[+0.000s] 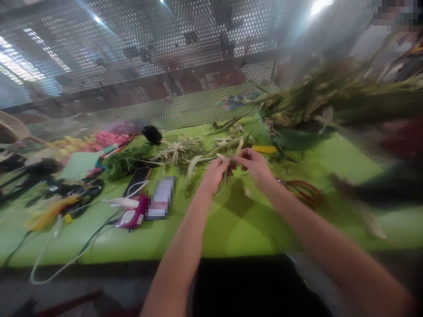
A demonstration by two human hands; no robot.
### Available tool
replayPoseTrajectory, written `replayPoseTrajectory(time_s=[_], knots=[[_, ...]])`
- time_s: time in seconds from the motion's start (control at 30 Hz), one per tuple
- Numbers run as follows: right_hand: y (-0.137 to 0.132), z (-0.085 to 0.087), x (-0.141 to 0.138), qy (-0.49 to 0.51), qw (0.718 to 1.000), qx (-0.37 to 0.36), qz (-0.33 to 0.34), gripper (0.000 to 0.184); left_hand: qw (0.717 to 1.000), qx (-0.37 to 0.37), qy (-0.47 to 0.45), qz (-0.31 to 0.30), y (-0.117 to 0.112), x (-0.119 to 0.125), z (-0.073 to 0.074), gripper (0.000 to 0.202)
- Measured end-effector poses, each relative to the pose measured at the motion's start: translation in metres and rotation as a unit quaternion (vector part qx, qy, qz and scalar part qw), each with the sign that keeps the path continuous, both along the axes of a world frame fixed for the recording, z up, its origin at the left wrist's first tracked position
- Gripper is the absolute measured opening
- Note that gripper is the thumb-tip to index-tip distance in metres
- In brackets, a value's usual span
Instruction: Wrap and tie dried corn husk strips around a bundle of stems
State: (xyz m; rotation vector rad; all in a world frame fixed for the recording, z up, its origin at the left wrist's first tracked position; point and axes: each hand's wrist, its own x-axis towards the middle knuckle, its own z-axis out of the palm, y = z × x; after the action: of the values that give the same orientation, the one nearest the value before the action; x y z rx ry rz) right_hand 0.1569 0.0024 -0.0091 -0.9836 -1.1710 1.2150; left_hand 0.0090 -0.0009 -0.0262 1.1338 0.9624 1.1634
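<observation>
My left hand and my right hand meet over the middle of a bright green table. Both are curled closed around a pale dried leafy stem that lies between them; the fingertips pinch it from either side. A heap of dried pale leaves and stalks lies just beyond and to the left of the hands. The picture is blurred by motion.
A large bundle of green and dry plants fills the back right. Orange-handled scissors lie right of my right hand. Left: a phone, a magenta power bank with white cables, pink and yellow flowers, black tools. A perforated metal wall stands behind.
</observation>
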Motion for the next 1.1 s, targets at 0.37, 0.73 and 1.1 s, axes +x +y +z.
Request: replayPoseTrajectory(time_s=[0.37, 0.73, 1.1], knots=[[0.011, -0.005, 0.012, -0.136, 0.984, 0.047, -0.108, 0.027, 0.964, 0.113, 0.239, -0.034, -0.005, -0.002, 0.011, 0.028], [0.001, 0.009, 0.016, -0.31, 0.905, 0.291, -0.02, 0.007, 0.948, 0.136, 0.286, -0.036, -0.004, 0.005, 0.009, 0.007], [0.007, 0.005, 0.016, -0.195, 0.955, 0.204, -0.094, 0.008, 0.936, 0.107, 0.257, -0.216, -0.015, 0.017, 0.007, 0.025]])
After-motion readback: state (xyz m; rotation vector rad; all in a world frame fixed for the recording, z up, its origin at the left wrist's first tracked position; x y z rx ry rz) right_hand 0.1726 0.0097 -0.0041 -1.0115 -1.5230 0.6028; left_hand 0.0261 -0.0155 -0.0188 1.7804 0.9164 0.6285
